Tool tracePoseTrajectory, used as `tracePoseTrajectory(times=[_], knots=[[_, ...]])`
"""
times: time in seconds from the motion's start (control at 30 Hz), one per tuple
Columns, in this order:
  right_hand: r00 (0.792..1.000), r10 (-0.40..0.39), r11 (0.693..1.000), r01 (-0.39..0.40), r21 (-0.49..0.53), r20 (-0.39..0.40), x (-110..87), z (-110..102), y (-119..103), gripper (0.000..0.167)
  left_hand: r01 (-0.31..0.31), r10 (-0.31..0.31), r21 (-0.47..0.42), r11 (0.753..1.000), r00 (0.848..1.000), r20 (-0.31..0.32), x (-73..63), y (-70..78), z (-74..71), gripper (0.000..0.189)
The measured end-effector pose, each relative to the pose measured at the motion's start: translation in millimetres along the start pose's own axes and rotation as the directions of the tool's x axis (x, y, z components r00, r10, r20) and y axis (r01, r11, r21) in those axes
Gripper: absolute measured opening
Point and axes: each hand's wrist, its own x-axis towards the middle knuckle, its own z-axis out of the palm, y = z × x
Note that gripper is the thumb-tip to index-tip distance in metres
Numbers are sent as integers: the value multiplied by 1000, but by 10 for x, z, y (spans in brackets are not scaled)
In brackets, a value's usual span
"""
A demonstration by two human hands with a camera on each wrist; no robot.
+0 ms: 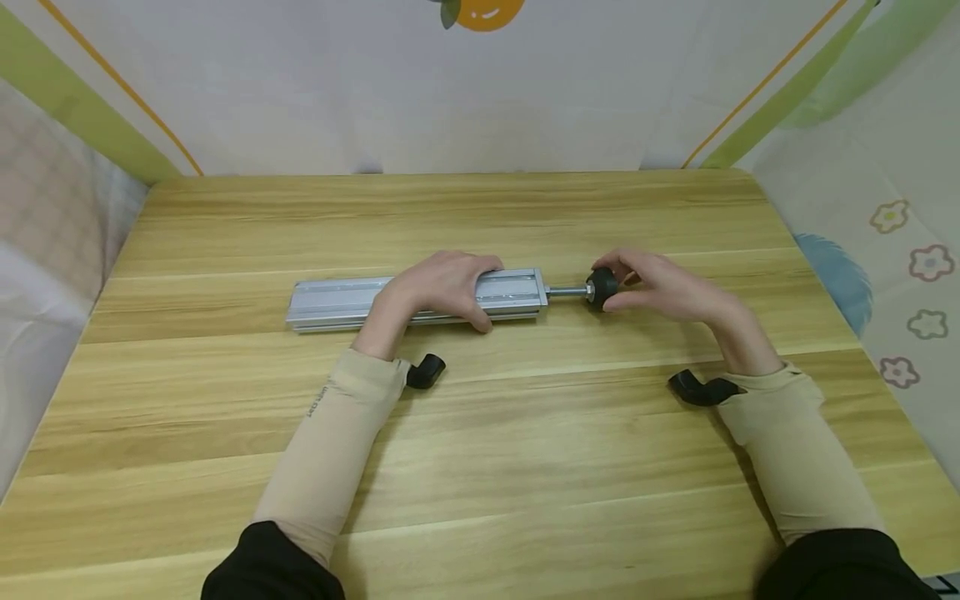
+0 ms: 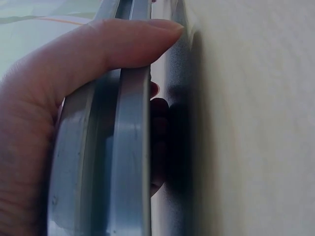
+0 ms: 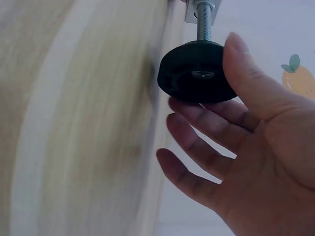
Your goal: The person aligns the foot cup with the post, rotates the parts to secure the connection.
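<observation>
A silver aluminium profile (image 1: 337,302) lies lengthwise across the wooden table. My left hand (image 1: 442,287) grips it from above near its right half, thumb on the near side. In the left wrist view, fingertips (image 2: 158,128) show past the profile's edge, in the shadow beside the tabletop. From the profile's right end a threaded rod (image 1: 567,292) sticks out, carrying a round black levelling foot (image 1: 602,287). My right hand (image 1: 667,287) pinches this foot between thumb and fingers. The right wrist view shows the foot's hollow underside (image 3: 197,78) with a screw end at its centre; the other fingers are spread below.
The wood-grain table (image 1: 525,467) stretches around the profile on all sides. A white cloth (image 1: 450,100) with an orange print hangs along the back edge. Patterned cloths border the left and right sides. A black wrist camera (image 1: 426,372) sits on each sleeve.
</observation>
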Motion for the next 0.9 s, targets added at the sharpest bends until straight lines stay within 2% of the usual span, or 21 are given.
tracePoseTrajectory(times=[0.1, 0.2, 0.4, 0.63, 0.77, 0.9], knots=[[1000, -12, 1000, 13, -17, 29, -9, -24, 13, 54, 1, -1, 2, 1000, 1000, 1, 0, 1, -4, 70], [999, -6, 999, 5, 31, 44, -12, -32, 9, 59, 4, -4, 4, 1000, 1000, 1, -1, 0, -8, 71], [1000, 10, 990, -10, 138, 3, 19, 12, -8, 71, 8, -8, 0, 1000, 1000, 5, 13, -1, -4, 71], [999, -14, 995, 19, 98, -50, 14, 19, 1, 59, 15, -15, -17, 1000, 1000, 14, 7, 12, -13, 71], [999, -36, 998, 39, 56, -40, -2, -1, 27, 55, 16, -16, -18, 1000, 1000, 15, -3, 28, -20, 71], [999, -44, 996, 46, 70, -29, -4, -11, 33, 57, 15, -15, -20, 1000, 1000, 12, -9, 38, -22, 70]])
